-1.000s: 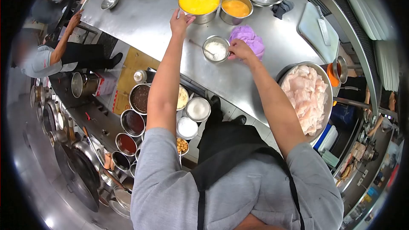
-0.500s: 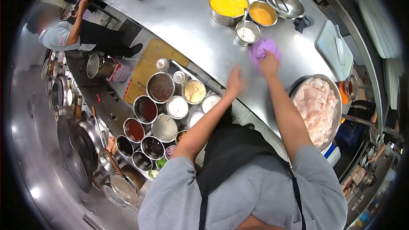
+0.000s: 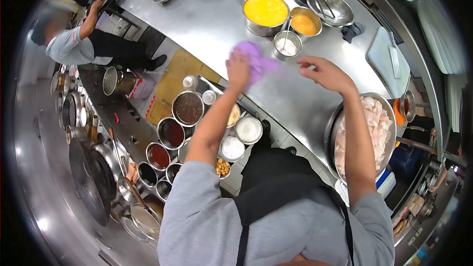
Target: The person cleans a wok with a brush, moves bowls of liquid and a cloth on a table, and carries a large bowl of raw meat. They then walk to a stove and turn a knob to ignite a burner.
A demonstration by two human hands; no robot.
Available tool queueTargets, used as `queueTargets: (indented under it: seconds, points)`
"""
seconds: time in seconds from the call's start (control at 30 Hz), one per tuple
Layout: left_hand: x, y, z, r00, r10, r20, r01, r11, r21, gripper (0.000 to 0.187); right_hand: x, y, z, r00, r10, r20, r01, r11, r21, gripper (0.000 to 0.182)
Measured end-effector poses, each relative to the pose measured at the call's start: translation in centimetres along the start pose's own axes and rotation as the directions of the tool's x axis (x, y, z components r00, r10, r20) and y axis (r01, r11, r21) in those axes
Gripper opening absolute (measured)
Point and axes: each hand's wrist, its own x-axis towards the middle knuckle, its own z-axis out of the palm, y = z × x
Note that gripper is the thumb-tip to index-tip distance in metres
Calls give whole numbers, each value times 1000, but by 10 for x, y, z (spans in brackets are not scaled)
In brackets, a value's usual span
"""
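Note:
My left hand (image 3: 238,71) presses on a purple cloth (image 3: 257,63) at the near edge of the steel counter (image 3: 207,24). The cloth is bunched and slightly blurred, its loose end trailing to the right. My right hand (image 3: 327,75) hovers over the counter, holding nothing, its fingers loosely bent and the thumb apart. Just beyond its fingertips stands a small metal pot (image 3: 287,45) of white, lumpy stuff with a spoon in it. Under my right forearm is a large bowl of raw, pale meat pieces (image 3: 373,128), partly hidden by the arm.
Behind the small pot stand a pot of yellow liquid (image 3: 266,12) and an orange one (image 3: 304,22). A knife (image 3: 395,59) lies on a cutting board (image 3: 382,64) at right. Several sauce pots (image 3: 187,107) stand lower left. A co-worker (image 3: 74,44) stands at far left.
The purple cloth has moved left along the counter and passed from my right hand to my left. My right hand has let go and shifted slightly right.

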Motion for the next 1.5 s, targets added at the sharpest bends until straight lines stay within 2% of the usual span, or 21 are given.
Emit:
queueTargets:
  seconds: [0.1,0.17,0.23,0.37,0.43,0.57,0.7,0.73,0.8,0.83,0.87,0.9,0.93,0.97,1.0,1.03,1.1,1.13,1.2,1.23,1.5]
  points:
    - [60,-65,-18,949,-304,-81,311,946,94,51,-66,-20,-18,981,81,-178,-62,992,111,32]
    - [92,-97,-20,873,-461,-159,466,885,-8,52,-114,-12,-18,941,124,-316,-80,986,149,30]
    - [99,-98,-23,851,-502,-157,503,864,-34,50,-159,9,-16,903,184,-387,-124,976,177,29]
    - [37,-26,-16,876,-437,-207,449,893,14,42,-262,59,-2,696,407,-591,-279,912,300,30]
    - [-10,51,-47,919,-393,-14,385,907,-170,40,-309,79,10,528,497,-688,-355,866,352,28]
    - [-56,144,8,999,-19,30,33,806,-591,45,-382,117,31,290,578,-762,-368,803,469,28]
    - [5,257,17,980,137,-145,-199,633,-748,41,-431,161,45,169,538,-826,-524,759,387,41]
    - [18,281,18,973,105,-208,-218,725,-653,43,-442,177,49,147,520,-842,-520,765,381,45]
    - [18,309,6,958,59,-279,-209,812,-545,47,-467,219,61,124,619,-776,-489,719,495,46]
    - [18,312,-4,988,150,-41,-133,679,-722,47,-462,224,55,114,706,-699,-446,666,598,46]
    - [18,312,-15,944,279,174,-2,536,-845,49,-457,227,56,92,765,-637,-399,615,680,50]
    - [5,316,-34,888,331,321,122,503,-856,46,-451,231,56,128,801,-585,-300,594,747,58]
    - [-18,321,-54,802,386,456,251,475,-844,43,-444,237,59,183,817,-547,-190,576,795,62]
    - [-34,323,-68,802,353,483,240,550,-800,40,-436,243,61,240,824,-513,-81,544,835,66]
    - [-43,326,-77,805,320,501,224,617,-754,36,-424,243,62,207,867,-454,-55,473,879,64]
    - [-49,330,-69,818,303,489,220,620,-753,36,-426,265,65,222,817,-532,-136,566,813,67]
    - [-58,330,-54,969,217,120,-46,633,-772,32,-416,268,66,199,785,-587,-110,613,782,66]
    - [-58,328,-60,947,258,192,12,570,-822,31,-413,267,70,214,779,-589,-109,619,778,66]
    - [-59,322,-44,913,296,282,84,538,-838,29,-409,264,74,240,765,-598,138,583,801,61]
    - [-56,322,-43,862,348,367,158,505,-849,28,-407,264,74,251,757,-604,139,589,796,61]
    - [-107,300,-68,976,180,121,25,460,-888,23,-381,244,68,270,727,-632,132,622,772,54]
